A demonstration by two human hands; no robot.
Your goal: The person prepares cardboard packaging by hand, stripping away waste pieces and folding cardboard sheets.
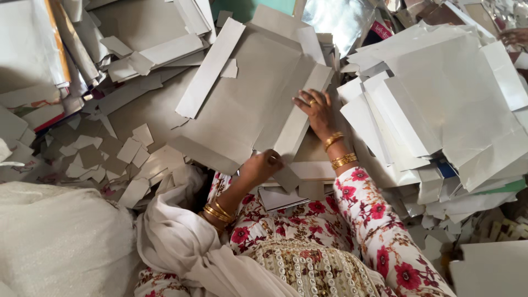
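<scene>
Sack (55,236) of white cloth, far left of the fingers and nearer the body. Beyond it, scraps (110,154) of grey card strewn loose on the floor, well left of both hands. White scarf (181,242) draped under the left forearm.

Further out from the fingers, a large grey sheet (242,104) lying flat, with a long pale strip (209,66) slanted across its far left corner, well clear of either hand. Along the sheet's right edge, a flap (297,124) folded up and over.

Left hand (261,166) at the flap's near end: fingers curled in tight, pinching the card there, thumb on top. Gold bangles (218,212) on that wrist.

Right hand (317,113) further out, palm down, just right of the flap: fingers (301,102) spread, tips pressing on the flap's edge, a ring on one. More bangles (338,151) on this wrist, then a floral sleeve (374,220) running back to the body.

Right of the fingers, close beside the right wrist, a high stack (440,93) of white sheets, fanned and overlapping. Past the fingers at the far edge, a patch of crumpled foil (341,16).
</scene>
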